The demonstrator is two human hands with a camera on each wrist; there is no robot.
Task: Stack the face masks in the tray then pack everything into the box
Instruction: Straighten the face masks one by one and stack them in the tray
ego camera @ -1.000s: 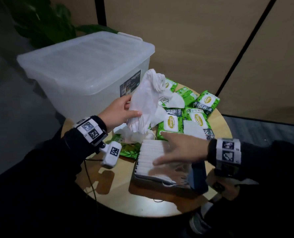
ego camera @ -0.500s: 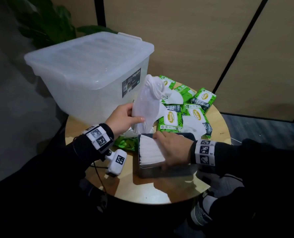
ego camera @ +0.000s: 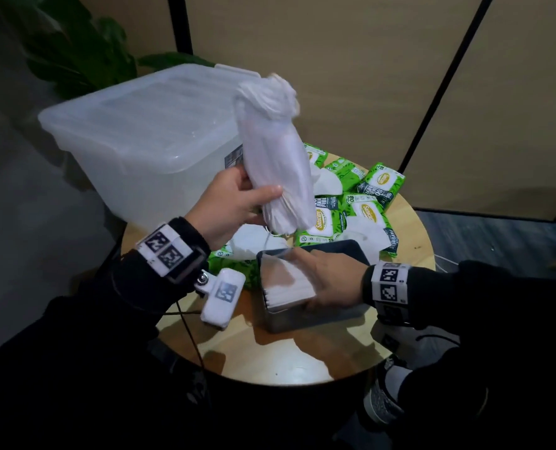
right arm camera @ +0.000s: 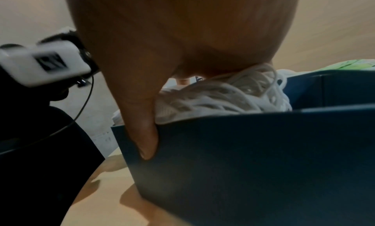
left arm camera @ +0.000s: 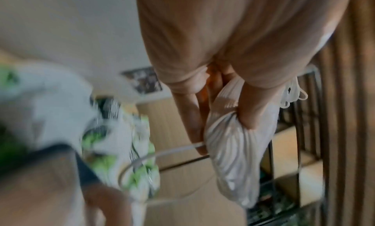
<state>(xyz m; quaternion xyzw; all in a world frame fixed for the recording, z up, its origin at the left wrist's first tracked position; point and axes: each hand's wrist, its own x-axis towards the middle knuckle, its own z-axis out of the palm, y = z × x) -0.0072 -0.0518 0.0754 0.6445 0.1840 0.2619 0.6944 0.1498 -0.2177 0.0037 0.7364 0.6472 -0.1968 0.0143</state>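
My left hand (ego camera: pixel 257 203) grips a thick bundle of white face masks (ego camera: pixel 276 164) near its lower end and holds it upright above the table; the left wrist view shows my fingers (left arm camera: pixel 192 125) wrapped round this bundle (left arm camera: pixel 239 141). Below it stands the dark blue tray (ego camera: pixel 319 315) with a stack of white masks (ego camera: pixel 283 287) inside. My right hand (ego camera: pixel 315 277) lies flat on that stack. In the right wrist view its thumb (right arm camera: pixel 142 125) runs down the outside of the tray wall (right arm camera: pixel 243 149), with ear loops of the masks (right arm camera: pixel 223 97) above the rim.
A large translucent lidded box (ego camera: pixel 140 134) stands at the back left of the round wooden table (ego camera: pixel 286 358). Several green wipe packs (ego camera: pixel 371 216) and loose white masks (ego camera: pixel 254 241) lie behind the tray. A plant stands behind the box.
My left hand has raised the mask bundle higher and stood it upright. My right hand came down onto the stack in the tray and stays there, now flatter.
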